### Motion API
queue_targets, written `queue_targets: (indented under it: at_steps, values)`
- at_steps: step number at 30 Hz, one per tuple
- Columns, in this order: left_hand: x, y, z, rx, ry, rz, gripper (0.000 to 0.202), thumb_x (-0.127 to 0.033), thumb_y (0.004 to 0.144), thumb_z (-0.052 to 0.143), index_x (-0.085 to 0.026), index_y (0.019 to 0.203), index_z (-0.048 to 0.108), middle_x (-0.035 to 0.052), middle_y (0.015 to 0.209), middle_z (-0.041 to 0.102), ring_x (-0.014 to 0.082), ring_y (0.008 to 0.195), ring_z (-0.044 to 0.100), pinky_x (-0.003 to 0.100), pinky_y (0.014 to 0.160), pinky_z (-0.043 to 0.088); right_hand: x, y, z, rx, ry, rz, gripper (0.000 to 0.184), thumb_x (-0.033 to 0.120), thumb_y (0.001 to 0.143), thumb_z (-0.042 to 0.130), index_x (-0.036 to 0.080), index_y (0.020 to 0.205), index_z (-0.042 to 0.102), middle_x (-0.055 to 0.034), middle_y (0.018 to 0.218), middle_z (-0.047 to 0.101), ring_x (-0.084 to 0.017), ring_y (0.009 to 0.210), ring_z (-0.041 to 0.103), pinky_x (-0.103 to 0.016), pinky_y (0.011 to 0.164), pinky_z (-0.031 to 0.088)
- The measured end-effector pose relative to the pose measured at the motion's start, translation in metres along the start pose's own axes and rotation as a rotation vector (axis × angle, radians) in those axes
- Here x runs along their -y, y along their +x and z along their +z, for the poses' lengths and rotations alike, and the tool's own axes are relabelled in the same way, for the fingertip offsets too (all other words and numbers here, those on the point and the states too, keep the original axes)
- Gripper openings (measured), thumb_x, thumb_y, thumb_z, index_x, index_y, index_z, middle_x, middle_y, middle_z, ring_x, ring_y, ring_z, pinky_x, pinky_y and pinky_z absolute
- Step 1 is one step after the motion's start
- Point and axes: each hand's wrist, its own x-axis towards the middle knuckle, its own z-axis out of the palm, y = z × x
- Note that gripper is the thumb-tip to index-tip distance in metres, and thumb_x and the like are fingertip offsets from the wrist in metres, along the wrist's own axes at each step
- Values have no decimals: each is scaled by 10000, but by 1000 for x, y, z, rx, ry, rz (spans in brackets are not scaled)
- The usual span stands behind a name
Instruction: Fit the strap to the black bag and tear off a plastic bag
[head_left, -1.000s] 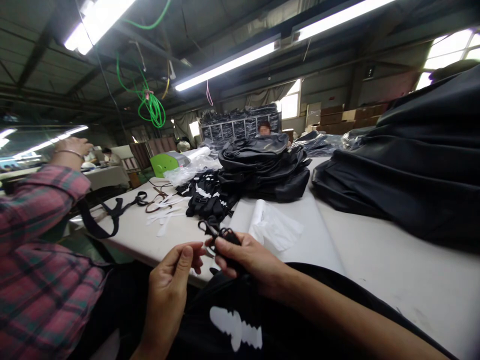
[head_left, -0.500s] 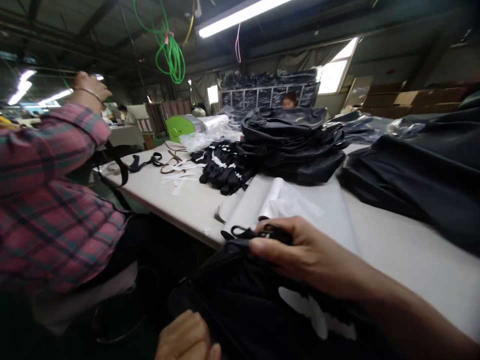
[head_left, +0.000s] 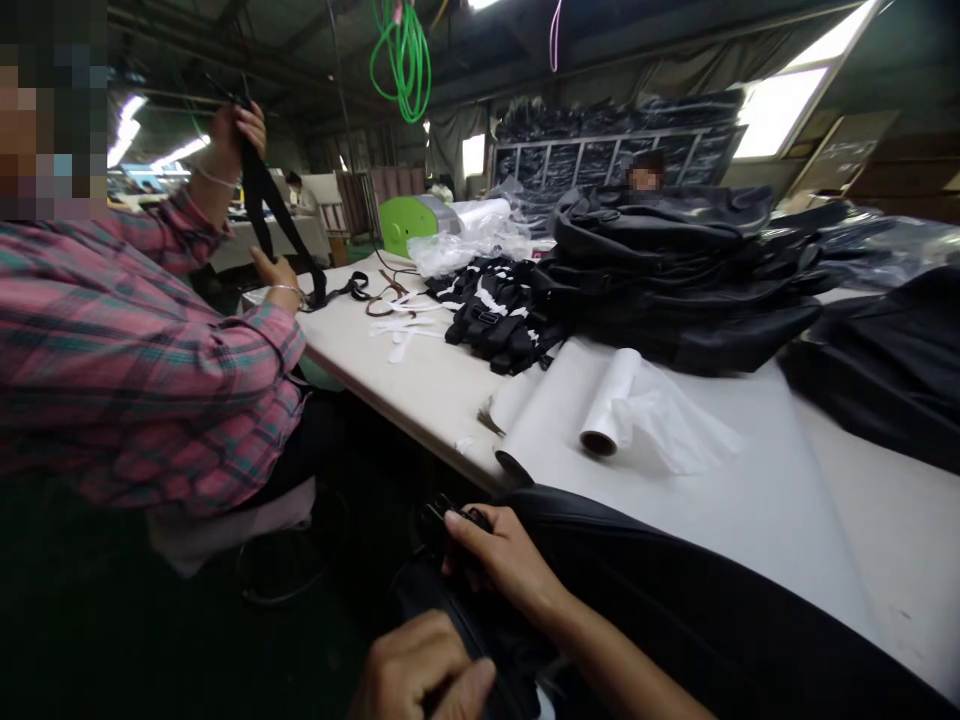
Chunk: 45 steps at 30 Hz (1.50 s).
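A black bag (head_left: pixel 637 560) lies at the near edge of the table, close to me and in deep shadow. My right hand (head_left: pixel 499 560) is closed, the thumb on top, on a small black looped piece (head_left: pixel 442 512) at the bag's left end; I cannot tell whether it is a strap end or a tool. Lower down, my left hand (head_left: pixel 427 665) is curled with its knuckles up, over the dark fabric. What its fingers hold is hidden. A bit of white shows on the bag below my hands.
A white roll (head_left: pixel 611 400) with loose film lies on white sheeting. Behind it are black straps (head_left: pixel 495 315), stacked black bags (head_left: pixel 667 270) and a green machine (head_left: pixel 412 225). At left, a co-worker in a plaid shirt (head_left: pixel 172 370) holds up a black strap (head_left: pixel 274 210).
My view has turned left. My right hand has moved lower and left with the black piece, and the bag now spreads to the right. The co-worker's raised hand now shows a strap.
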Motion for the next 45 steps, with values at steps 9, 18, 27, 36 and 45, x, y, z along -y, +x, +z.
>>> queue_targets:
  at_steps: [9, 18, 27, 36, 45]
  values:
    - [76, 44, -21, 118, -95, -696, 496, -621, 737, 552, -184, 829, 768, 109, 883, 739, 317, 920, 688, 394, 847, 495, -7, -6, 3, -40, 35, -40, 542, 675, 785, 653, 139, 827, 582, 20, 578, 519, -87, 451, 422, -196, 417, 295]
    - [77, 39, -26, 65, -154, -764, 425, -575, 609, 654, -170, 705, 736, 88, 754, 715, 261, 764, 642, 349, 729, 473, -11, -7, 2, -8, 56, -86, 419, 574, 852, 599, 164, 815, 525, -31, 678, 652, -82, 453, 420, -202, 436, 302]
    - [56, 21, -15, -265, -207, -854, 534, -633, 544, 712, -150, 771, 709, 104, 797, 733, 275, 799, 670, 357, 751, 495, -13, -10, 11, -144, -127, -139, 200, 282, 900, 586, 119, 994, 656, 3, 615, 618, -124, 537, 533, -209, 514, 378]
    - [27, 10, -6, -429, 32, -521, 284, -495, 771, 650, -226, 756, 742, 41, 801, 722, 227, 781, 682, 305, 741, 509, 21, -1, 26, -146, -120, -39, 127, 184, 902, 557, 136, 801, 618, 6, 545, 608, -96, 380, 468, -182, 386, 319]
    - [11, 5, 6, -431, 154, -270, 166, -308, 865, 648, -232, 734, 716, -7, 740, 688, 140, 701, 670, 198, 666, 504, 25, -10, 10, 10, -117, 103, 192, 67, 775, 527, 156, 607, 551, 37, 452, 528, -72, 353, 376, -182, 351, 244]
